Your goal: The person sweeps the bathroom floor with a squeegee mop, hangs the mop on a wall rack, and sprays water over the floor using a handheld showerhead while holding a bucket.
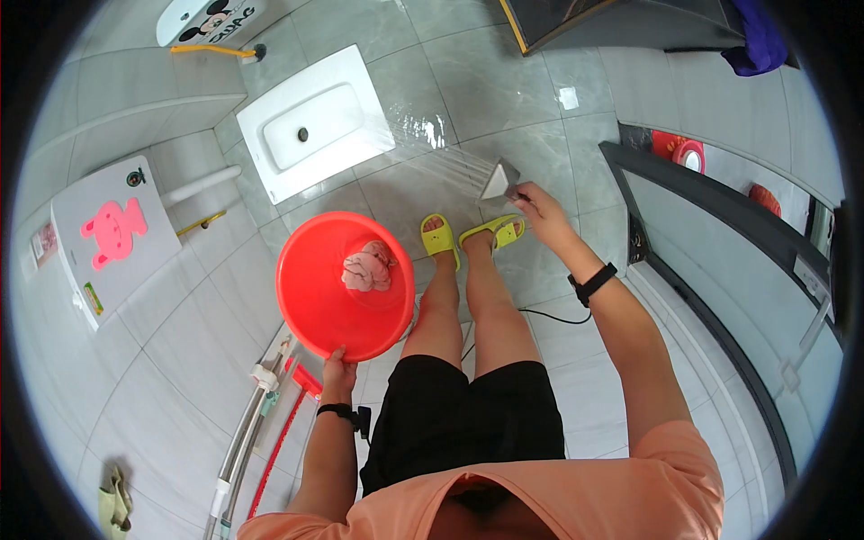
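Note:
My left hand is closed on the near rim of a red plastic basin, held up at the left of my legs. Inside the basin lies a crumpled pale pink cloth. My right hand grips a grey, square-faced shower head out in front of my feet. Thin jets of water spray from it leftward, towards the white floor pan with a round drain hole. How my right fingers wrap round the handle is partly hidden.
I stand in yellow-green slippers on grey tiles, wet and shiny ahead. Mop poles and a red-headed squeegee lean at the left. A dark-framed glass door stands at the right. A white box with a pink figure is on the left wall.

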Motion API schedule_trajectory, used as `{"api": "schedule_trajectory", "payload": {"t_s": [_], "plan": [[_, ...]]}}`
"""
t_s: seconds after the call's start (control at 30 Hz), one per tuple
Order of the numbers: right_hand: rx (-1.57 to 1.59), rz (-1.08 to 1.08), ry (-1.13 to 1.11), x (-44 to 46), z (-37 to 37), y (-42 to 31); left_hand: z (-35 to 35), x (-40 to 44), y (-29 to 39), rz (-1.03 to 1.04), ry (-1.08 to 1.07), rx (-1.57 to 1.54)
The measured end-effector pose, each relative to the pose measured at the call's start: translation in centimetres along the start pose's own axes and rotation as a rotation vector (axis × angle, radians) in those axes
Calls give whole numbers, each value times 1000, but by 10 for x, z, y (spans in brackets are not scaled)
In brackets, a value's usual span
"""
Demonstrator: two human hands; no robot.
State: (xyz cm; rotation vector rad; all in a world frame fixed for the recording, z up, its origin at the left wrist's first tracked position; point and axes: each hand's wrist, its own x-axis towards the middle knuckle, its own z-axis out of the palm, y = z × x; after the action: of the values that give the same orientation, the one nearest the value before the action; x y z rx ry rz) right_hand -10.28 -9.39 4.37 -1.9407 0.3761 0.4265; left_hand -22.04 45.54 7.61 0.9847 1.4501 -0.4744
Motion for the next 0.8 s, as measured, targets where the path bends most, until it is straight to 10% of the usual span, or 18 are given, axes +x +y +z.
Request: {"api": "schedule_trajectory", "payload": {"t_s": [0.4, 0.8], "plan": [[293, 87, 225, 33, -6, 1, -5, 0, -9, 15, -3, 20], [190, -50, -37, 40, 50, -33, 1, -10, -13, 49, 32, 15]]}}
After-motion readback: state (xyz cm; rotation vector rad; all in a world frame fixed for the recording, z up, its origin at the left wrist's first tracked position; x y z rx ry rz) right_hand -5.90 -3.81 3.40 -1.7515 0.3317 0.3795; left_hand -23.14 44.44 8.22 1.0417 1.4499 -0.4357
